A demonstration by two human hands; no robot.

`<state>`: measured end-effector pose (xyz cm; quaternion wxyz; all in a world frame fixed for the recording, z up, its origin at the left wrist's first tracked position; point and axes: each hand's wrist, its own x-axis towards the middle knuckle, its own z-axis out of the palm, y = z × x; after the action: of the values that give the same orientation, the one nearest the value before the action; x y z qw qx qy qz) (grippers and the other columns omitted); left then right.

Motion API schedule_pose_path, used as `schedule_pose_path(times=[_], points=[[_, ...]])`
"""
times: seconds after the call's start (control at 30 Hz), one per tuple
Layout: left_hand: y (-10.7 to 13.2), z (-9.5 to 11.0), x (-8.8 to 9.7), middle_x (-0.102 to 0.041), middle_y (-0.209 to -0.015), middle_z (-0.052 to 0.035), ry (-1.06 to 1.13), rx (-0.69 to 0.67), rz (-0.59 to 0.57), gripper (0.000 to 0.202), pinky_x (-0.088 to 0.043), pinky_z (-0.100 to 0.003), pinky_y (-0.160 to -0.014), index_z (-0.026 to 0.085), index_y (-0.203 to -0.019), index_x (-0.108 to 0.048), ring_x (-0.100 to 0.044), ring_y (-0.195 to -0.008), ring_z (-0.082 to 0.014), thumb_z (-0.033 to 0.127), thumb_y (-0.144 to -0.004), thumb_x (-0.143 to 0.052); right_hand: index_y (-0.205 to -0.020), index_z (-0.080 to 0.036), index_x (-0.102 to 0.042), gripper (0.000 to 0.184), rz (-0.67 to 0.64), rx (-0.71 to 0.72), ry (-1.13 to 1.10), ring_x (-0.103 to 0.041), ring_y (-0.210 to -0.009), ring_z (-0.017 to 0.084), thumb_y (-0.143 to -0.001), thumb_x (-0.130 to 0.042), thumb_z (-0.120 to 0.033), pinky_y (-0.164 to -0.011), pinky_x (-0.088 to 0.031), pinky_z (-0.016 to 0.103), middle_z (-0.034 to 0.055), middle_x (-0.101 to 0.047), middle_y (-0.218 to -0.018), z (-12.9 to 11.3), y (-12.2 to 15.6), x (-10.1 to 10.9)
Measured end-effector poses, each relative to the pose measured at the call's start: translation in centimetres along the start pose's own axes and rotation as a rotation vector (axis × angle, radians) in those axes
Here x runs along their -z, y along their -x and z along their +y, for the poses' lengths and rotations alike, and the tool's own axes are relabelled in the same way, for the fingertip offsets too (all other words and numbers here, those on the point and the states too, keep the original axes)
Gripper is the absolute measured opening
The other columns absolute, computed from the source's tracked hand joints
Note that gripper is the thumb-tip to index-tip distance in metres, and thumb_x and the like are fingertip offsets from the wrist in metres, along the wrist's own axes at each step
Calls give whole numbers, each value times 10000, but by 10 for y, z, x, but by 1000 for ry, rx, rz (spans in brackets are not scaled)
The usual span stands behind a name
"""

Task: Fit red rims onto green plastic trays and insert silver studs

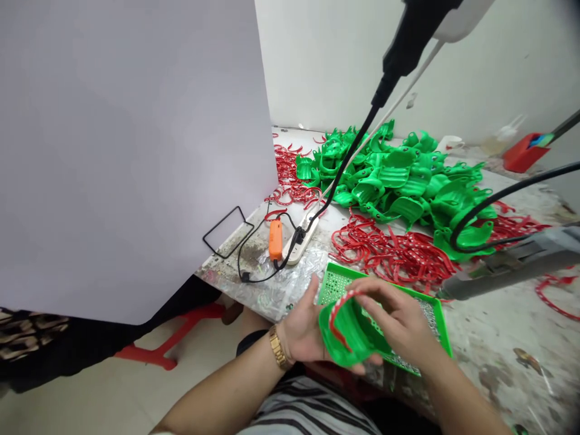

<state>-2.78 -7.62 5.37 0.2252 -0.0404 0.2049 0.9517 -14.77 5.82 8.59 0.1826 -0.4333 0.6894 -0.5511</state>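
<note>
My left hand [301, 335], a gold watch at its wrist, supports a curved green plastic shell [347, 357] from below with its thumb raised away. A curved red strip with white dots or teeth [334, 321] lies against the shell's inner edge. My right hand [401, 320] has its fingers closed at the strip's upper end, partly hiding the shell. Beneath both hands is a green perforated tray [335, 272] with small metal pieces [428, 314] in its right part.
Heaped green shells [394, 169] and red strips [392, 251] cover the table's back. An electric screwdriver-like grey tool [498, 272] juts in from the right. A power strip [302, 241], an orange adapter [275, 240] and cables lie left. A large pale panel [136, 151] blocks the left side.
</note>
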Motion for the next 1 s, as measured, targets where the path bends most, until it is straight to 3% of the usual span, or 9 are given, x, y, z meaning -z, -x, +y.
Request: schedule_pose_path(times=[0.1, 0.17, 0.23, 0.33, 0.5, 0.6, 0.7, 0.83, 1.0], points=[[0, -4, 0, -611, -1201, -129, -150, -311, 139, 780, -439, -339, -844, 212, -1297, -525, -643, -930, -232, 746, -729, -499, -969, -130, -638, 333, 558, -228, -21, -653, -829, 136, -798, -638, -416, -737, -539, 230, 93, -670, -957, 12, 10, -16], [-4, -11, -1, -589, -1249, -107, -339, -526, 247, 635, -388, -334, -973, 220, -1294, -534, -596, -1062, -218, 543, -758, -646, -953, -116, -643, 381, 674, -319, -83, -655, -795, 141, -751, -680, -436, -711, -544, 232, 106, -674, -950, 17, 17, -29], [-10, -17, -3, -549, -1310, -107, -379, -625, 278, 632, -306, -358, -1081, 203, -1305, -534, -505, -1214, -245, 526, -772, -639, -905, -108, -644, 379, 658, -349, -163, -656, -782, 144, -724, -704, -436, -705, -549, 231, 111, -677, -933, 18, 23, -37], [-15, -19, -7, -579, -1264, -147, -199, -583, 231, 725, -298, -433, -1097, 144, -1287, -552, -467, -1260, -310, 638, -758, -580, -857, -114, -648, 339, 540, -350, -240, -660, -809, 157, -718, -712, -417, -719, -556, 241, 108, -677, -929, 14, 28, -35], [-11, -16, -6, -631, -1163, -175, -56, -520, 201, 784, -347, -492, -1050, 121, -1313, -508, -516, -1209, -339, 646, -738, -599, -758, -120, -662, 305, 544, -287, -19, -606, -632, 112, -691, -729, -410, -521, -490, 167, 68, -640, -749, 1, 31, -7], [-11, -16, -6, -636, -1150, -185, -38, -372, 138, 792, -348, -480, -1055, 94, -1254, -556, -513, -1212, -344, 679, -722, -589, -883, -108, -671, 380, 303, -346, -64, -559, -523, 98, -702, -709, -440, -431, -438, 163, 48, -609, -647, -1, 32, -2], [-13, -18, -7, -634, -1162, -180, -66, -290, 124, 820, -343, -468, -1064, 94, -1207, -591, -501, -1224, -348, 702, -659, -631, -854, -114, -676, 370, 143, -346, 5, -568, -549, 99, -754, -645, -470, -465, -454, 167, 56, -627, -679, -1, 33, -4], [-12, -21, -6, -636, -1156, -184, -75, -262, 142, 808, -339, -462, -1068, 78, -1185, -600, -494, -1234, -341, 699, -669, -623, -768, -133, -687, 367, 136, -327, 144, -564, -546, 100, -754, -635, -496, -477, -448, 170, 47, -626, -655, 1, 32, -5], [-11, -25, 0, -637, -1142, -200, -52, -267, 131, 825, -341, -462, -1066, 64, -1176, -601, -502, -1225, -342, 716, -669, -610, -786, -139, -695, 363, 121, -346, 119, -571, -559, 110, -743, -647, -496, -492, -461, 183, 46, -634, -672, 3, 33, -5]])
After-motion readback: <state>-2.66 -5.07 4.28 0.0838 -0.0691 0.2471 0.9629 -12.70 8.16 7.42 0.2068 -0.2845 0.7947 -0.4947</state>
